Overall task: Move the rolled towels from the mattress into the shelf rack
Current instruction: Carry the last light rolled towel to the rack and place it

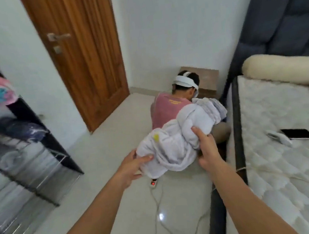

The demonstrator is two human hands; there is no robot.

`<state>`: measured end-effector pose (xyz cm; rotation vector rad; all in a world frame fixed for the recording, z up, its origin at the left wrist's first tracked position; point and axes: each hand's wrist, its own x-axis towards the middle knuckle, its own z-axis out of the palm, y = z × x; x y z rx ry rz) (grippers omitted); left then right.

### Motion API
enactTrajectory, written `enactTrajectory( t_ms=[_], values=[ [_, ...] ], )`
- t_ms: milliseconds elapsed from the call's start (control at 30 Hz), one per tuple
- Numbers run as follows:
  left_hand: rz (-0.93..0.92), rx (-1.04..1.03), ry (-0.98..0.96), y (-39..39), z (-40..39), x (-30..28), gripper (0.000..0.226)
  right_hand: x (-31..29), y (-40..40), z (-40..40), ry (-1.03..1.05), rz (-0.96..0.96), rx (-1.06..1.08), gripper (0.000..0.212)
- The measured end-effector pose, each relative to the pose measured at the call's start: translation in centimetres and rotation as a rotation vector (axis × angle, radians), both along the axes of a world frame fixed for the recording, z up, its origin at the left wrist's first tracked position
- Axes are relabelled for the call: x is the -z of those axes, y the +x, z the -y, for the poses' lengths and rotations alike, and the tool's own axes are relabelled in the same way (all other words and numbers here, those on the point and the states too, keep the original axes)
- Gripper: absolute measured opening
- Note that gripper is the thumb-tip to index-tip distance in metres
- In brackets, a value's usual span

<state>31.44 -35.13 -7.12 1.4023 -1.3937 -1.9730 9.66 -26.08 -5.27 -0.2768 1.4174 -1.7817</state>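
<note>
At the far left stands the shelf rack, a wire-tiered unit in a dark frame, its upper levels already carrying blurred fabric, including something pink near the top. Beside it, further into the room, is a closed wooden door. Over the pale floor the left hand grips the lower left end of a bundle of white rolled towels, thumb on top and fingers curled underneath. The bundle is held in the air between both hands, its long axis running from lower left up toward upper right, well clear of the mattress. Behind it a second person in a pink shirt crouches on the floor. A power strip with a red switch lies just below the bundle, its cord trailing toward the camera. The right hand clasps the bundle's right side, thumb pressed into the cloth and fingers wrapped beneath. The rack lies to the left of both hands, so the left hand is the nearer one and would likely lead the swing toward a shelf. At the right lies the mattress, bearing a phone and a cream bolster.
</note>
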Motion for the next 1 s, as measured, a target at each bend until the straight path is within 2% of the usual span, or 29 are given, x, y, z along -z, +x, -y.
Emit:
enactTrajectory(
  t_ms=[67, 167, 200, 333, 433, 533, 600, 767, 900, 1000],
  values=[
    [0.041, -0.096, 0.01, 7.7, -0.1, -0.2, 0.072, 0.0, 6.4, 3.4, -0.005, -0.026, -0.126, 0.068],
    [0.07, -0.24, 0.03, 17.3, -0.9, 0.0, 0.078, 0.1, 16.1, 7.3, -0.015, -0.054, -0.309, 0.052],
    [0.071, -0.295, 0.036, 20.1, -1.4, 0.2, 0.076, 0.2, 19.2, 8.3, -0.02, -0.066, -0.373, 0.054],
    [0.06, -0.536, 0.076, 30.1, -3.3, 1.4, 0.075, 0.5, 30.7, 12.4, -0.026, -0.167, -0.704, 0.094],
    [0.047, -0.699, 0.136, 36.0, -4.6, 2.3, 0.079, 1.1, 38.7, 15.1, -0.028, -0.268, -0.92, 0.095],
    [0.043, -0.822, 0.197, 40.8, -4.3, 3.6, 0.092, 2.0, 45.8, 18.1, 0.017, -0.335, -1.035, 0.088],
    [0.037, -0.898, 0.233, 43.5, -3.0, 4.5, 0.093, 3.2, 49.8, 20.6, 0.04, -0.356, -1.09, 0.088],
    [-0.06, -1.063, 0.322, 47.5, 1.7, 6.8, 0.087, 4.9, 57.6, 27.6, 0.078, -0.443, -1.197, 0.076],
    [-0.143, -1.144, 0.357, 50.2, 6.2, 7.9, 0.058, 6.1, 62.1, 33.5, 0.115, -0.453, -1.259, 0.075],
    [-0.197, -1.174, 0.415, 51.8, 9.8, 8.5, 0.049, 6.7, 64.8, 37.5, 0.153, -0.515, -1.281, 0.079]
  ],
)
